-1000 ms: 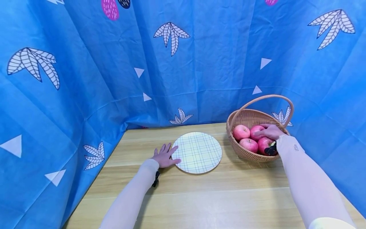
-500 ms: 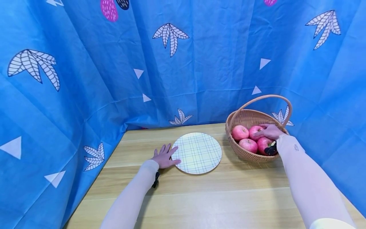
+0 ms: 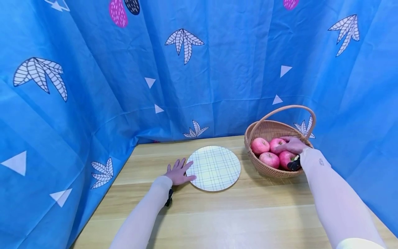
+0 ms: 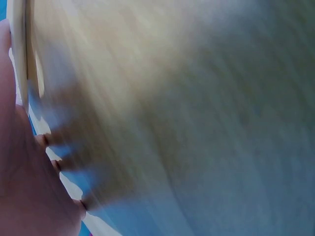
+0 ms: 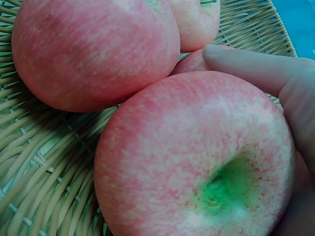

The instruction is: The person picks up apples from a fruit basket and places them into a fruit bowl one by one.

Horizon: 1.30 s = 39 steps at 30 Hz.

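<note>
In the head view a round white plate [image 3: 214, 168] with a blue grid pattern lies on the wooden table. My left hand [image 3: 178, 173] has its fingers spread at the plate's left edge, with thumb and index finger touching the rim. On the right, a wicker basket [image 3: 264, 168] with a tall handle holds several red apples [image 3: 269, 160]. Inside it, my right hand [image 3: 293, 145] grips the back apple [image 3: 276, 145], the thumb on its near side; the other fingers are mostly hidden. A nearer apple [image 5: 192, 157] fills much of the right wrist view, below that thumb.
The wooden table [image 3: 217, 224] stretches in front of the plate and basket. A blue patterned curtain [image 3: 236, 69] hangs behind the table and along both sides. The basket's handle [image 3: 287, 107] arches above the apples, close to the curtain.
The head view has tilted slightly, so everything sits a little lower in the picture. Both hands, the plate, the basket and the apples stay in practically the same places.
</note>
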Available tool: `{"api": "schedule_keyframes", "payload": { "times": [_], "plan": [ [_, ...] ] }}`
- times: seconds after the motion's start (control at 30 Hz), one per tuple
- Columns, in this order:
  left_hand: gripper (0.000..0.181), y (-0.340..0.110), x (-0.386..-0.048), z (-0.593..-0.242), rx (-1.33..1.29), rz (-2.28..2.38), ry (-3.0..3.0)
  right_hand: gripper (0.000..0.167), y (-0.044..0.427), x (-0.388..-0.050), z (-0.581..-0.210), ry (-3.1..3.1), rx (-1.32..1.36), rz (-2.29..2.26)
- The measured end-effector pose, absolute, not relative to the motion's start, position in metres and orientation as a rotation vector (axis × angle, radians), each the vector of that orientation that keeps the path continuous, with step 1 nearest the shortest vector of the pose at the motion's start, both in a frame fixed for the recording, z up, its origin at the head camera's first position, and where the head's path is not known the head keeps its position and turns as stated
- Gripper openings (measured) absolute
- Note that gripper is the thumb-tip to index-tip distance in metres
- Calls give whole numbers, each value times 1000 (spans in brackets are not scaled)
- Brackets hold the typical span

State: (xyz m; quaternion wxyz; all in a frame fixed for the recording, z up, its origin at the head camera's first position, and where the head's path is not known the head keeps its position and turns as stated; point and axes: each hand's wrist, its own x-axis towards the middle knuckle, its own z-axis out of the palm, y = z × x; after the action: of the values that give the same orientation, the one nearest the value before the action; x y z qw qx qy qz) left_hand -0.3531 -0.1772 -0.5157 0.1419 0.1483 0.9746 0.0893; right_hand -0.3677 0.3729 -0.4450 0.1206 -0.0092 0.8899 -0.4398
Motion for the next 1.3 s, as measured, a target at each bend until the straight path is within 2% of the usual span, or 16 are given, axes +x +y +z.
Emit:
{"api": "schedule_keyframes", "payload": {
  "times": [0.3, 0.5, 0.7, 1.07, 1.3],
  "plan": [
    [90, -177, -349, -514, 437, 266, 2819, 76, 371, -360, -441, 2572, -47, -1292],
    [90, -177, -349, -516, 429, 252, 2821, 87, 370, -356, -439, 2618, -68, -1186],
    [90, -178, -349, -516, 439, 264, 2825, 72, 366, -352, -438, 2605, -19, -1263],
    [91, -179, -352, -515, 451, 272, 2812, 67, 369, -355, -441, 2589, 0, -1348],
    [90, -179, -346, -512, 453, 275, 2818, 74, 366, -354, -433, 2627, -33, -1284]
  ]
}}
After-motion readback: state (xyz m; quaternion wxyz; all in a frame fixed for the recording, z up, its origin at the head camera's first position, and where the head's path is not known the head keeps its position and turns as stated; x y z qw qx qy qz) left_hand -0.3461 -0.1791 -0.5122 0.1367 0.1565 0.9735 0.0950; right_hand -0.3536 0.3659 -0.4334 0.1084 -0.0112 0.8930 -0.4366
